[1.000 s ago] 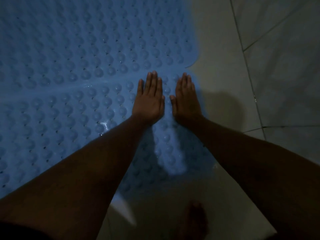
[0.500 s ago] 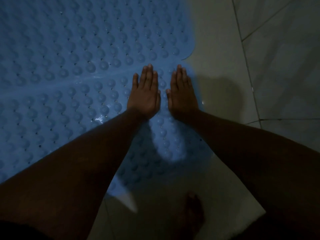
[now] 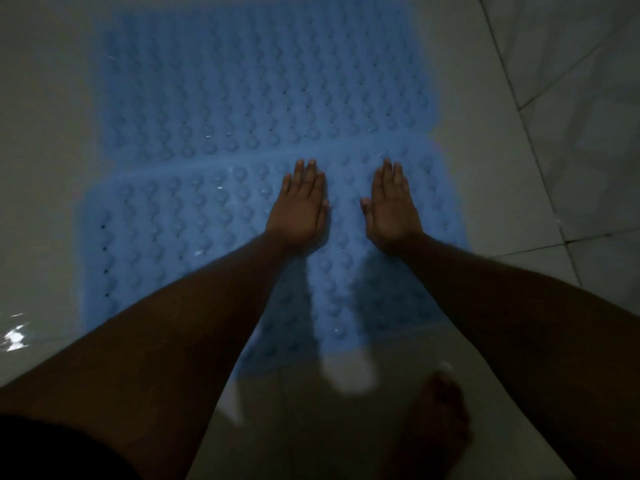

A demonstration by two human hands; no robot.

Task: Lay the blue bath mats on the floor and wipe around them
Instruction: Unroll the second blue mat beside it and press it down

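The left hand (image 3: 300, 210) and right hand (image 3: 393, 206) — now parted, spread flat — are pressed onto the near blue bath mat (image 3: 173, 237); smoothing seems nearly done.

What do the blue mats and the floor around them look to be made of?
Blue mats: probably soft rubber or PVC, matte, judging by the moulded rows of raised bumps and small drain holes. Floor: likely glazed ceramic tile, glossy, with grout lines and a bright reflection at left. Both hands lie flat on the nearer mat.

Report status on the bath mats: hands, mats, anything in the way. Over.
Left hand and right hand flat, open, on the near blue mat. Far blue mat flat, adjoining. Bare foot on wet floor. No cloth visible.
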